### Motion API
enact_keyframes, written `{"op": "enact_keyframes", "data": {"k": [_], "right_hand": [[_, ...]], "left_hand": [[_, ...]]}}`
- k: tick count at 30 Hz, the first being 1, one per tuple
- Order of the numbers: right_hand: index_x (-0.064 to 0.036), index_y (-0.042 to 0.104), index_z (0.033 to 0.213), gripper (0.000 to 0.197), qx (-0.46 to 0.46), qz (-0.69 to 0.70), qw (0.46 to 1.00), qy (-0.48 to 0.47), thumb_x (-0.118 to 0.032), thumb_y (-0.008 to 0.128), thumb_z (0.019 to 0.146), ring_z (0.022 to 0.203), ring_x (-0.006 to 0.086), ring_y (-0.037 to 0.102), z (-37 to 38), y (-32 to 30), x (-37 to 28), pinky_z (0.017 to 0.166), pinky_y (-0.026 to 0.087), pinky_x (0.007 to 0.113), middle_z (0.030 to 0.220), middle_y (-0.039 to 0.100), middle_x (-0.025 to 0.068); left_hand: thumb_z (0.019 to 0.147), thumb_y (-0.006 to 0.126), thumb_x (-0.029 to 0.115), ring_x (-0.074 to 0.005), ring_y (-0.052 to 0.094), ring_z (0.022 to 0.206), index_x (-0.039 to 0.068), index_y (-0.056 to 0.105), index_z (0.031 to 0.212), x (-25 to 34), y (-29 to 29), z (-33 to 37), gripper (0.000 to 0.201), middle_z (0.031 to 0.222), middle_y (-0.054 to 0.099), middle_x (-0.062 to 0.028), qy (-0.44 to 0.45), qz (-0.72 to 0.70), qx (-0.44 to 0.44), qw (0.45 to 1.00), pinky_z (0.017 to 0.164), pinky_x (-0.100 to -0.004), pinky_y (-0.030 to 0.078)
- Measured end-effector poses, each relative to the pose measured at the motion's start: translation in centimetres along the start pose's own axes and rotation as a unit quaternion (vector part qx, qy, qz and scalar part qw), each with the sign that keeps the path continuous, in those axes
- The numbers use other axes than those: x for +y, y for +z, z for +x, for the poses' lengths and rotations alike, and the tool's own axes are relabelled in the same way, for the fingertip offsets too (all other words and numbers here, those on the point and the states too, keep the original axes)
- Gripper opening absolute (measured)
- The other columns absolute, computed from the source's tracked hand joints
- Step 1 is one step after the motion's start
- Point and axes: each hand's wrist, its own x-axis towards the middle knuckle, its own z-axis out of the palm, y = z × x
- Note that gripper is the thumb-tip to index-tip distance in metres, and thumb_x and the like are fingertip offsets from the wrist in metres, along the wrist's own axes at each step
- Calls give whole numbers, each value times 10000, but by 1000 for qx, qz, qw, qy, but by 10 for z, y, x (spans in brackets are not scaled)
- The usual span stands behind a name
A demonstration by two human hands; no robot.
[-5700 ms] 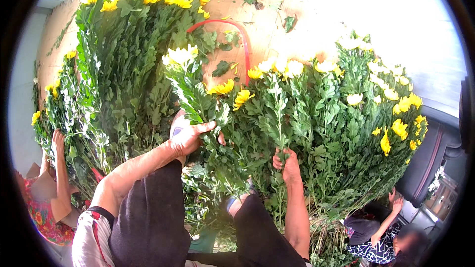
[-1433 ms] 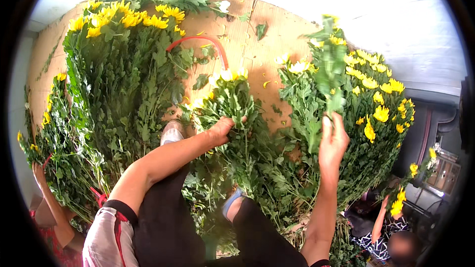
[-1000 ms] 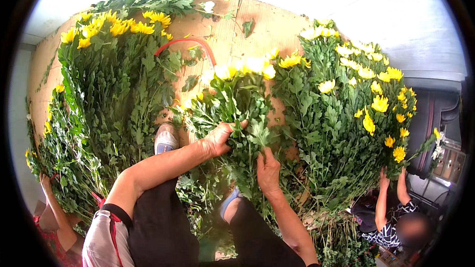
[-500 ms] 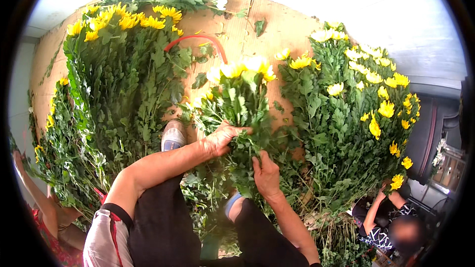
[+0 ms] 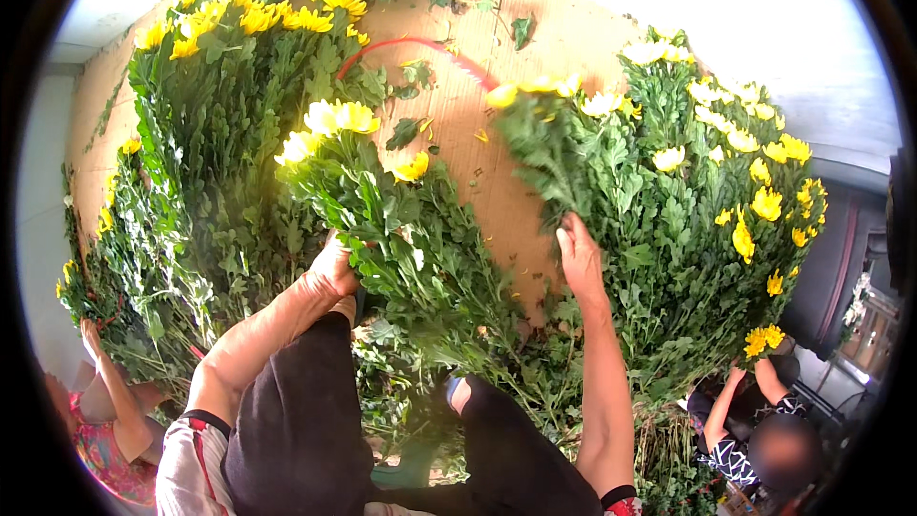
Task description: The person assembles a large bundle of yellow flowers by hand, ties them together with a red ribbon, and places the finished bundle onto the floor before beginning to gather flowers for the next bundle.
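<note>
My left hand [image 5: 332, 263] is closed around the stems of a leafy bunch of yellow chrysanthemums [image 5: 368, 196], tilted with its blooms up and to the left. To the right, my right hand [image 5: 581, 258] grips motion-blurred chrysanthemum stems [image 5: 549, 148] topped with yellow blooms. How many stems it holds I cannot tell. These lean against the edge of the large right-hand pile of chrysanthemums [image 5: 630, 210]. My left fingers are partly hidden by leaves.
Another tall chrysanthemum pile [image 5: 220, 134] stands at the left. A red curved strip [image 5: 411, 42] and loose leaves lie on the brown board [image 5: 478, 143]. Co-workers' hands show at far left [image 5: 91, 334] and lower right [image 5: 735, 375], the latter near yellow flowers [image 5: 764, 339].
My hands were close together on flowers in the middle. Now they are apart: the left has moved left with a bunch, the right up and right with blurred stems.
</note>
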Motion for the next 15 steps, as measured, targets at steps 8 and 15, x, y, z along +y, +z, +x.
{"op": "enact_keyframes", "data": {"k": [8, 15], "right_hand": [[-64, 605, 1088, 286, -8, -147, 977, -157, -299, 632, 928, 781, 330, 642, -73, 62, -40, 699, 506, 416, 818, 648, 147], [-48, 559, 1184, 286, -1, 34, 997, -74, -105, 630, 912, 943, 386, 634, -66, 54, -40, 809, 503, 451, 1069, 642, 188]], "left_hand": [[917, 591, 126, -322, 661, 976, -80, 615, 1099, 14, 12, -39, 276, 1054, 671, -209, 0, 28, -49, 998, 892, -437, 553], [932, 541, 123, -334, 658, 968, -82, 608, 1101, 19, 28, -48, 275, 1057, 669, -221, -13, -15, 17, 1000, 916, -451, 540]]}}
